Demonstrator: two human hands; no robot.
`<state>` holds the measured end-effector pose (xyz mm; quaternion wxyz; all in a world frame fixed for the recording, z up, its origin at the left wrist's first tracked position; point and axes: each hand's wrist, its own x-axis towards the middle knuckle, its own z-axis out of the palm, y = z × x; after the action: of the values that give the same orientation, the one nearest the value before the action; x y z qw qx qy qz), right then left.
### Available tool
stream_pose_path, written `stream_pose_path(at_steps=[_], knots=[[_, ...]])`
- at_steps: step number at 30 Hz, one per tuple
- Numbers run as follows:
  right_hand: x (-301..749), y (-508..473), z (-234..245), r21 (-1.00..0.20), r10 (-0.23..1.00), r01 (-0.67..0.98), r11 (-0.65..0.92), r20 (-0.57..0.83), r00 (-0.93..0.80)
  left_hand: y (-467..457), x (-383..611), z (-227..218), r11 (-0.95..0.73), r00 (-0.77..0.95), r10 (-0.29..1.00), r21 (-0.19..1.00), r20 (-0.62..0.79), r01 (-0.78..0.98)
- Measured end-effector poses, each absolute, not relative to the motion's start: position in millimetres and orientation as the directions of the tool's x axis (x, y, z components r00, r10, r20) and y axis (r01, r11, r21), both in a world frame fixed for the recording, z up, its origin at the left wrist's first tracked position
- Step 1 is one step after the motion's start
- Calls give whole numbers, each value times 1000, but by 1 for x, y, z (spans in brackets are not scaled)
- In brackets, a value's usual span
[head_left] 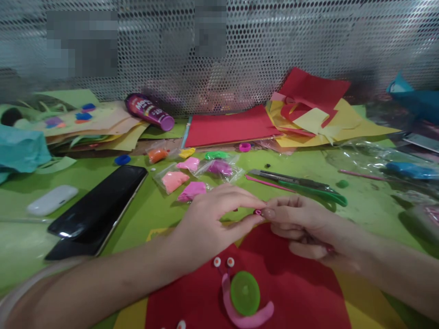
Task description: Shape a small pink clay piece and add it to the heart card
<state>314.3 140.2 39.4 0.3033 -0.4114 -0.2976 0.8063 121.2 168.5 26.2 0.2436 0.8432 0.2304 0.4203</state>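
Note:
My left hand (214, 217) and my right hand (305, 224) meet above a red paper shape (302, 283). Between their fingertips is a small dark pink piece (258, 212) with a ring-like, hollow-looking end. Both hands pinch it, and much of it is hidden by fingers. The other right fingers are curled, with a bit of pink showing near them. Below, on the red paper, lies a snail figure with a pink clay body (249, 322), a green round shell (245, 293) and two white-and-orange eyes (224, 262). Another white eye piece (181, 325) shows at the bottom edge.
Beyond my hands lie bags of coloured clay (221, 168) and a green utility knife (302, 185). Phones (99, 201) and a white case (53, 200) are at left. Paper sheets (229, 125) and a purple tube (151, 112) lie before a perforated metal panel (164, 55).

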Motion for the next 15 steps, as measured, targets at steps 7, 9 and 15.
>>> stream_pose_path(at_steps=[7,9,15], knots=[[314,141,40,-737,730,-231,-635,-475,-491,168,121,26,-765,537,609,612,584,201],[314,141,40,-740,730,-226,-633,-474,-493,168,121,27,-762,539,614,612,577,213],[314,141,41,-743,727,-216,-634,-478,-493,168,120,29,-766,556,607,605,568,218]])
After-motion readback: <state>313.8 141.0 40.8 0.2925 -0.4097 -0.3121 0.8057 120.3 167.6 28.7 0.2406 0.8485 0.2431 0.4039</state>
